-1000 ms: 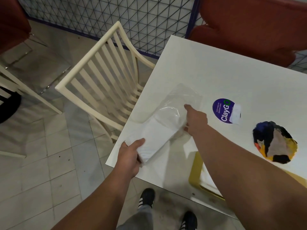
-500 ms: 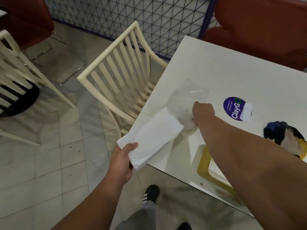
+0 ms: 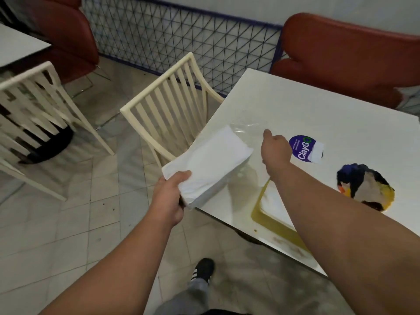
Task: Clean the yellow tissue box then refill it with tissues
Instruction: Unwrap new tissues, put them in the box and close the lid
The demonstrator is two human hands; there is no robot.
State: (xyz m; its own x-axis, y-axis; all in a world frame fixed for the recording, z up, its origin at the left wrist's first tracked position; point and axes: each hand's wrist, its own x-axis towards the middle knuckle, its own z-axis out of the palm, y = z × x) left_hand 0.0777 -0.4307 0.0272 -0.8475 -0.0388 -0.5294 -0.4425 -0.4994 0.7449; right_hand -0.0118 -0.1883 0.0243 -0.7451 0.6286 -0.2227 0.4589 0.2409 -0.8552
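Since the earlier frame the stack of tissues (image 3: 206, 165) has come almost fully out of the clear plastic wrapper (image 3: 246, 130), which a second ago still covered its far half. The left hand (image 3: 169, 197) now holds the stack further back, with its near end out over the floor beyond the left edge of the table (image 3: 329, 114).

The left hand grips the near end of the white stack, thumb on top and the other fingers curled under it. The far end of the stack reaches over the table's left edge, close to the wrapper. The right hand (image 3: 276, 148) is over the table just beside the wrapper, its fingers curled; it seems to pinch the wrapper's near end, but the contact is hidden behind the hand, so I cannot tell for sure.

The yellow tissue box (image 3: 272, 220) lies on the table near its front edge, partly hidden under the right forearm, with something white inside it. A purple round sticker (image 3: 303, 149) is on the surface right of the right hand, and a multicoloured cloth (image 3: 366, 186) lies further right. A cream slatted chair (image 3: 172, 110) stands at the table's left edge.
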